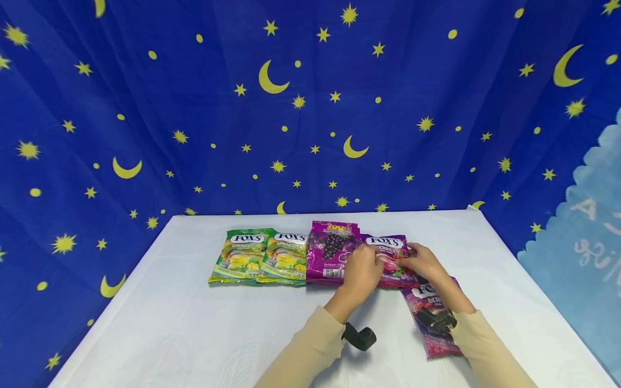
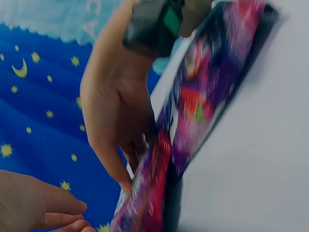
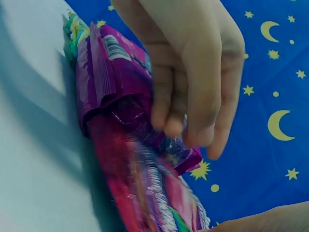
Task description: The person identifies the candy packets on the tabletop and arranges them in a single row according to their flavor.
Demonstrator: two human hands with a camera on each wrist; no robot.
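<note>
A purple Fox's berries candy bag (image 1: pixel 388 245) lies at the right end of a row on the white table. Its left side meets a purple grape candy bag (image 1: pixel 326 250). Over the seam between these two is my left hand (image 1: pixel 361 269), fingers bent loosely downward with nothing seen between them in the right wrist view. My right hand (image 1: pixel 424 264) touches the right part of the berries bag with its fingertips; the left wrist view shows one long finger (image 2: pixel 111 159) reaching down to it. Another Fox's berries bag (image 1: pixel 429 328) lies slanted beneath my right wrist, partly covered.
Two green Fox's spring tea bags (image 1: pixel 242 258) overlap at the row's left end. The white table (image 1: pixel 160 307) meets a blue star-and-moon curtain (image 1: pixel 310 134) at the back. Black wrist mounts (image 1: pixel 360 338) hang below both forearms; a light blue panel (image 1: pixel 592 242) is at right.
</note>
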